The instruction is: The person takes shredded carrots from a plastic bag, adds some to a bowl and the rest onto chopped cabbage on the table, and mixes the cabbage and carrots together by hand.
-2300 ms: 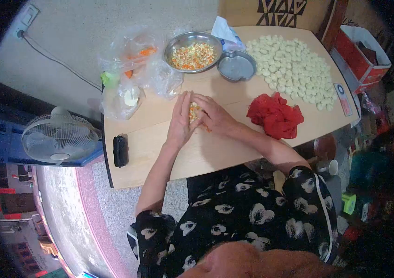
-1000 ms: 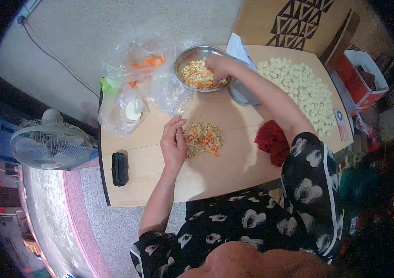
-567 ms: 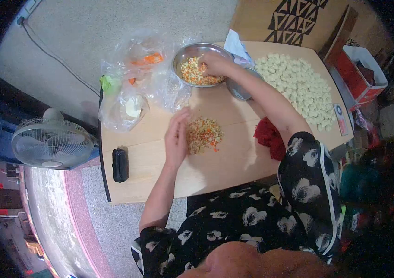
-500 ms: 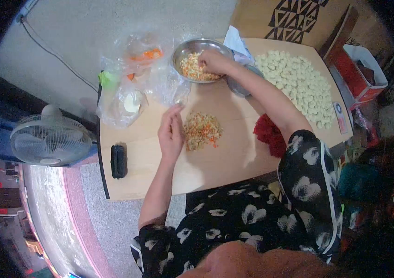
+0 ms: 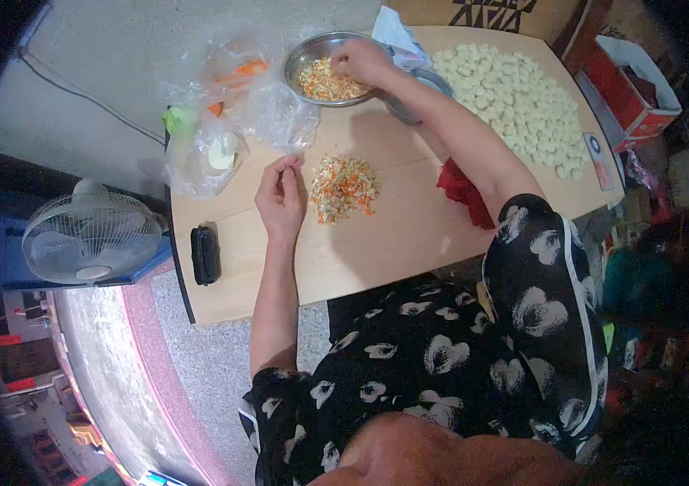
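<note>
A wooden table (image 5: 271, 279) against a pale wall (image 5: 142, 57)
A fan (image 5: 91, 235) stands beside the table, above speckled grey floor (image 5: 198, 356) bordered by a pink strip (image 5: 154, 348); patterned cardboard (image 5: 433, 14) stands behind, and the far right is dim.

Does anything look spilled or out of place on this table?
One thing: a loose pile of orange-and-white chopped mix lies directly on the pale wood-look tabletop, stray bits around it, while similar mix sits in the round steel bowl. It may be deliberate.
</note>
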The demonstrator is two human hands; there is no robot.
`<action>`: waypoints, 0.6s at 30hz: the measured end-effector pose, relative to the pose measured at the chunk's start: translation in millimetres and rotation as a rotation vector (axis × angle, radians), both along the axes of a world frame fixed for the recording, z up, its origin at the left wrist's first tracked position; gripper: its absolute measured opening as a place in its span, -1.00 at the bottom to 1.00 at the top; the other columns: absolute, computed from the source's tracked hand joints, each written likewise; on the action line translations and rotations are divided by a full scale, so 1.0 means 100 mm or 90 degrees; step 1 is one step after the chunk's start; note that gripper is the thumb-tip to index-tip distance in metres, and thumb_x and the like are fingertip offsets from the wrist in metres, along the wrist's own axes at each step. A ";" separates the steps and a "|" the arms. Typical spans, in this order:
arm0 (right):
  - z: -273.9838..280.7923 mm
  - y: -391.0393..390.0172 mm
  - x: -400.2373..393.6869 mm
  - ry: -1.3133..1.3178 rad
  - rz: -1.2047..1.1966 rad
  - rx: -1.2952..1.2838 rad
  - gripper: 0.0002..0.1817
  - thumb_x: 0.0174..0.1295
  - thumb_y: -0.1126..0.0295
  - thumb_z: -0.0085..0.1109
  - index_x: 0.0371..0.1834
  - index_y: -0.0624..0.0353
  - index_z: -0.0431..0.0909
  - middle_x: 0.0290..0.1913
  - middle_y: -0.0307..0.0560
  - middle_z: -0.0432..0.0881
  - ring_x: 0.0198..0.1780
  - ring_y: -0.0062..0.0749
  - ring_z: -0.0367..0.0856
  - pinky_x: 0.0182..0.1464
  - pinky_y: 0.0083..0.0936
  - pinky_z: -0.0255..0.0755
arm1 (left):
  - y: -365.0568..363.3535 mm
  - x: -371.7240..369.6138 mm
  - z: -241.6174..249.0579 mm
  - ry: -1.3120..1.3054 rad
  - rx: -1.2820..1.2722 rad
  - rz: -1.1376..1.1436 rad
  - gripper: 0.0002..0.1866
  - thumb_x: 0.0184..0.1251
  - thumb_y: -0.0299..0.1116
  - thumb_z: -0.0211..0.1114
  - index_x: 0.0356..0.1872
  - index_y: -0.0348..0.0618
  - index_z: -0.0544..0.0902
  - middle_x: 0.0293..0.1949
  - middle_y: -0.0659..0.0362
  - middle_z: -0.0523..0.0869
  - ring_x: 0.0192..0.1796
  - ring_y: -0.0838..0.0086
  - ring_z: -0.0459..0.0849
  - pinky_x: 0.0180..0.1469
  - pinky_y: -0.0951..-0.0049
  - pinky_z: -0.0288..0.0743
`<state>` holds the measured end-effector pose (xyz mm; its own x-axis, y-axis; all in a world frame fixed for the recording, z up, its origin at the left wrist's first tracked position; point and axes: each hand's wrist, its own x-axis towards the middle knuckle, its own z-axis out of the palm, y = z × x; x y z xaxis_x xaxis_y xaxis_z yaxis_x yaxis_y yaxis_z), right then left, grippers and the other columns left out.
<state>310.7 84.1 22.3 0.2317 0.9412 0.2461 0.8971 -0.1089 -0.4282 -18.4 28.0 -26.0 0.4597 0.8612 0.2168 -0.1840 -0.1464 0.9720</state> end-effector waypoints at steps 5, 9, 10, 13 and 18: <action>0.55 -0.48 -0.22 0.182 0.033 0.038 -0.79 0.12 0.29 0.37 -0.20 0.08 0.78 -0.38 -0.19 0.76 -0.35 -0.51 0.66 -0.24 -0.49 0.51 | -0.16 0.01 0.22 0.139 0.189 -0.025 -0.79 0.31 -0.50 0.35 -0.04 -0.19 0.67 -0.05 0.13 0.71 0.03 0.45 0.63 0.06 0.45 0.48; 0.60 -0.94 -0.57 0.372 0.140 0.042 -0.76 0.11 0.21 0.31 -0.28 0.11 0.77 -0.43 -0.15 0.73 -0.44 -0.43 0.63 -0.29 -0.48 0.50 | -0.27 0.09 0.39 0.254 0.569 -0.001 -0.66 0.01 -0.45 0.51 -0.12 -0.09 0.71 -0.01 0.14 0.72 0.12 0.15 0.60 0.22 0.18 0.40; 0.56 -1.06 -0.66 0.443 0.172 0.036 -0.74 0.09 0.17 0.29 -0.32 0.12 0.76 -0.45 -0.10 0.73 -0.48 -0.33 0.63 -0.31 -0.43 0.51 | -0.30 0.11 0.40 0.268 0.595 0.006 -0.68 0.02 -0.45 0.51 -0.14 -0.10 0.72 -0.01 0.13 0.72 0.12 0.16 0.60 0.21 0.19 0.41; 0.49 -1.33 -0.91 0.222 0.195 0.013 -0.83 0.19 0.31 0.29 -0.22 0.10 0.77 -0.38 -0.16 0.74 -0.34 -0.48 0.67 -0.23 -0.47 0.52 | -0.24 0.13 0.31 0.237 0.588 0.013 -0.76 0.06 -0.47 0.48 -0.20 -0.13 0.72 -0.05 0.13 0.74 0.10 0.16 0.62 0.19 0.22 0.43; 0.04 -1.58 -1.25 0.157 0.234 0.020 -0.71 0.20 0.29 0.25 -0.05 0.11 0.71 -0.24 0.03 0.73 -0.16 -0.05 0.68 -0.02 -0.20 0.53 | -0.21 0.07 0.13 0.158 0.366 0.028 -0.87 0.17 -0.51 0.43 -0.25 -0.15 0.73 -0.11 0.16 0.75 -0.05 0.37 0.65 -0.08 0.43 0.52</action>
<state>185.4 -73.8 26.7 -0.0617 0.9650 0.2548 0.7449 0.2145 -0.6318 -11.6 6.8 -13.1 0.5218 0.6576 0.5433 0.0547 -0.6614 0.7480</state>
